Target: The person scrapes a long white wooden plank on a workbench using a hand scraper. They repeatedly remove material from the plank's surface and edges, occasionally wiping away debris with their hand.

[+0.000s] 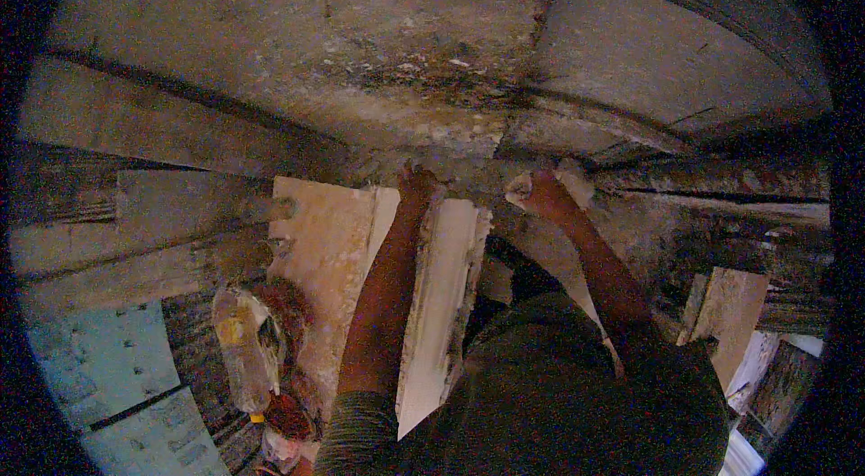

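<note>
My left hand (417,181) is at the top end of a pale ridged board (443,278), its fingers bent and apart, touching the dusty brown surface (378,129). Beneath my left forearm this board lies beside a wider tan board (320,251). To the right, my right hand (548,195) is closed around a pale, crumpled lump (520,191) low against the same surface. More pale material (577,187) shows on that hand's other side. Dim, grainy light hides what exactly the lump is.
A clear plastic bottle or bag (243,350) and a reddish container (288,417) stand at the lower left. Beyond them are pale blue panels (108,359). Wooden planks (734,314) lean at the right. Dark crumbs (450,84) lie scattered ahead of my hands.
</note>
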{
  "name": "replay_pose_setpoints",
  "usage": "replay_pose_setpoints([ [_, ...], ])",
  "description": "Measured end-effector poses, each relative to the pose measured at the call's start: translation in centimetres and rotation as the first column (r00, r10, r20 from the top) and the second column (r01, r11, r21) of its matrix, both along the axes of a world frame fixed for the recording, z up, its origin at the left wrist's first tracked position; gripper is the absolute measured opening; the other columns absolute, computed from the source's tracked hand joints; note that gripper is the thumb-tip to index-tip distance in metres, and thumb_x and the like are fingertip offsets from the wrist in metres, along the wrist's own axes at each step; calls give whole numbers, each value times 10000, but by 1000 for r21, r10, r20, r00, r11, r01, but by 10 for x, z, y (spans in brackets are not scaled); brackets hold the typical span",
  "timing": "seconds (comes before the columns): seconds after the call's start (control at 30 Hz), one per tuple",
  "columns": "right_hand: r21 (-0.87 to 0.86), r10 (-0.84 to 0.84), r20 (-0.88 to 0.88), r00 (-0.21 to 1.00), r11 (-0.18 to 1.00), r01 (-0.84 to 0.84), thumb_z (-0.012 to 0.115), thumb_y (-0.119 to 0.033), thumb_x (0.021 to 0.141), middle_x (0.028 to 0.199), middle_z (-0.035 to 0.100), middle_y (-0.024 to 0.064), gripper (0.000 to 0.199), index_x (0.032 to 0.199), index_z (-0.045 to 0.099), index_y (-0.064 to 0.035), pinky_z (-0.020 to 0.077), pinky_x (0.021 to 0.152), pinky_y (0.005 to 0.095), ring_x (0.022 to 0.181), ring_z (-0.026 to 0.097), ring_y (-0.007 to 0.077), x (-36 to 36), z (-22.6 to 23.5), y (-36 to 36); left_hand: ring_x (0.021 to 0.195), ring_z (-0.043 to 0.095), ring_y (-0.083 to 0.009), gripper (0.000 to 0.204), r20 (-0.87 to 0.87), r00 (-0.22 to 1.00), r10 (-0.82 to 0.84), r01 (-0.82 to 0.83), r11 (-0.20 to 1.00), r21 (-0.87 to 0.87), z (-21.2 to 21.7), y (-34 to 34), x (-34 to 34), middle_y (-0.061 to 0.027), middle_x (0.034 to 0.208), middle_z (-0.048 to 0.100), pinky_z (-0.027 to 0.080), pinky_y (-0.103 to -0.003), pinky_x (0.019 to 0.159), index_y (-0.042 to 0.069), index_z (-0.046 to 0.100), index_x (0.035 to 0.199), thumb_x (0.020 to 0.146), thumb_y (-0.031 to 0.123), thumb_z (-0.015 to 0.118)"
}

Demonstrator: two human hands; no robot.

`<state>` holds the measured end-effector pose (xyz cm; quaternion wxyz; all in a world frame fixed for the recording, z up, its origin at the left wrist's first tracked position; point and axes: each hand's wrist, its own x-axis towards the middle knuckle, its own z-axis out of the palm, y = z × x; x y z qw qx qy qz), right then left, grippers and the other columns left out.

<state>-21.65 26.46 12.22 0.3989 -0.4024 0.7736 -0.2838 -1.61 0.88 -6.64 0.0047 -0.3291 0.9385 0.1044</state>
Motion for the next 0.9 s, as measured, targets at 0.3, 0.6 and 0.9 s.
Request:
replay_pose_setpoints([
  [0.3, -150, 72, -136, 988, 984, -92, 709, -366, 822, 910, 703, 142, 336, 976, 720, -68, 530, 777, 457, 850, 671, 330, 0, -14, 31, 1304, 438, -362, 608, 82, 993, -80, 60, 973, 224, 10, 19, -21, -138, 1407, 489, 382, -544, 1036, 146, 553, 1325, 842, 515, 581],
  [0.6, 96, 215, -421, 881, 977, -193, 673, -322, 835, 1024, 643, 214, 364, 1057, 644, -34, 523, 789, 493, 884, 645, 379, 48, -65, -16, 1300, 448, -335, 579, -58, 998, 21, -20, 999, 30, -9, 10, -34, -109, 1428, 480, 373, -549, 1036, 161, 528, 1353, 873, 484, 547],
  [0.9, 3, 163, -399, 902, 984, -177, 722, -265, 781, 1045, 636, 228, 384, 1088, 646, -47, 509, 857, 494, 957, 625, 397, 94, -30, -65, 1211, 534, -315, 440, 159, 983, 90, -73, 992, -107, 65, -84, 61, -109, 1348, 559, 406, -540, 992, 155, 620, 1233, 892, 424, 548],
])
